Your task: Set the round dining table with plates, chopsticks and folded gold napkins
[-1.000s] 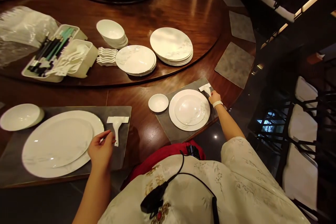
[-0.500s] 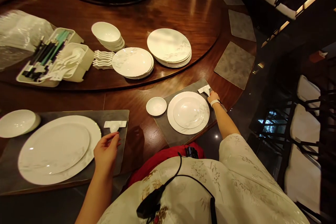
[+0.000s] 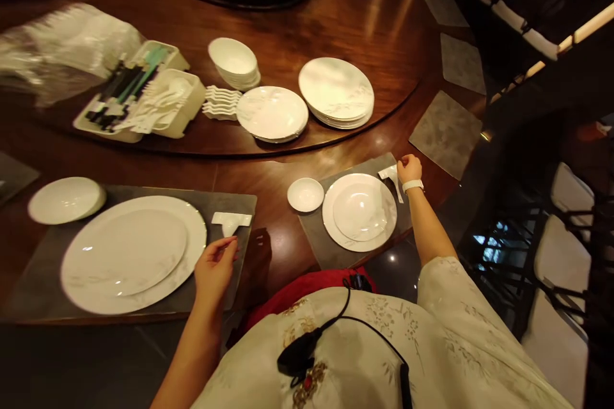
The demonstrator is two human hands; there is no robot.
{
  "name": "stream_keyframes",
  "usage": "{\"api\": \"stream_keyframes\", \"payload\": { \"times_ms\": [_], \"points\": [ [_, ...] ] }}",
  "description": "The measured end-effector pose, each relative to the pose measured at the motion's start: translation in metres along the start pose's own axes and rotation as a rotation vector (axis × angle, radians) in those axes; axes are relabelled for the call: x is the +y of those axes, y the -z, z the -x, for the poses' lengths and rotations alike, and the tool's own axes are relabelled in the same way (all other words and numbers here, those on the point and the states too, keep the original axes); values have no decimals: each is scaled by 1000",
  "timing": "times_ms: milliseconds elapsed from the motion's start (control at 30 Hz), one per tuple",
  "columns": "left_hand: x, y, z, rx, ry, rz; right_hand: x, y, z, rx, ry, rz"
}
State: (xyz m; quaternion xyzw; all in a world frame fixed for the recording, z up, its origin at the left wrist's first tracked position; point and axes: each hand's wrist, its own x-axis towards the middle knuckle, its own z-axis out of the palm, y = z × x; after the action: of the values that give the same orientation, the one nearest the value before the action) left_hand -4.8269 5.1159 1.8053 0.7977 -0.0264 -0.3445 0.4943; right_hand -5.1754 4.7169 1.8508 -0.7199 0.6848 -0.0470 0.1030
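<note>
My left hand (image 3: pixel 215 266) is in a pinch at the handle end of a white soup spoon (image 3: pixel 230 225), which lies across a white rest (image 3: pixel 244 220). Left of that hand, a small plate (image 3: pixel 144 249) sits on a larger white plate (image 3: pixel 71 281), with a white bowl (image 3: pixel 64 200) behind. My right hand (image 3: pixel 409 170), fingers curled in, is just right of a second spoon (image 3: pixel 398 189) on its rest (image 3: pixel 386 172). That spoon's handle is free of the fingers. Beside it are a small plate (image 3: pixel 359 214) on a larger plate (image 3: pixel 330 223) and a bowl (image 3: pixel 306 195).
On the raised wooden turntable (image 3: pixel 355 19) are a plate stack (image 3: pixel 336 86), smaller plates (image 3: pixel 272 113), bowls (image 3: pixel 233 61), stacked rests (image 3: pixel 221 102) and a caddy (image 3: pixel 192 99) of spoons and chopsticks. Grey placemats (image 3: pixel 448 131) line the table edge. White chairs (image 3: pixel 561 246) stand at right.
My right hand has come off the spoon handle and moved slightly up and away. My left hand stays at its spoon. The whole view has shifted, moving the table items rightward.
</note>
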Motion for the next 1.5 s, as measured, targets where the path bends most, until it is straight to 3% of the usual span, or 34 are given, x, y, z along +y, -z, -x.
{"api": "stream_keyframes", "payload": {
  "times_ms": [100,233,333,433,600,733,833,933,1133,1267,1500],
  "points": [
    [4,-1,-6,-43,-4,19,-76,-17,10,-68,374,-64],
    [18,5,-30,-131,-34,70,-190,-71,46,-337,855,25],
    [25,26,-55,-140,-74,64,-251,-111,65,-468,957,190],
    [28,58,-81,-114,-98,32,-283,-139,63,-465,934,306],
    [49,114,-141,-151,-160,-63,-296,-167,51,-402,850,417],
    [90,134,-209,-187,-284,-220,-298,-181,61,-349,766,479],
    [121,128,-264,-167,-382,-296,-297,-189,72,-290,726,474],
    [140,116,-314,-53,-415,-363,-293,-194,76,-263,695,468],
    [151,102,-388,183,-441,-562,-286,-196,70,-268,654,599],
    [154,86,-405,174,-427,-706,-282,-188,60,-298,611,657],
    [182,57,-400,49,-337,-1008,-282,-162,30,-409,535,705]
  ]
}}
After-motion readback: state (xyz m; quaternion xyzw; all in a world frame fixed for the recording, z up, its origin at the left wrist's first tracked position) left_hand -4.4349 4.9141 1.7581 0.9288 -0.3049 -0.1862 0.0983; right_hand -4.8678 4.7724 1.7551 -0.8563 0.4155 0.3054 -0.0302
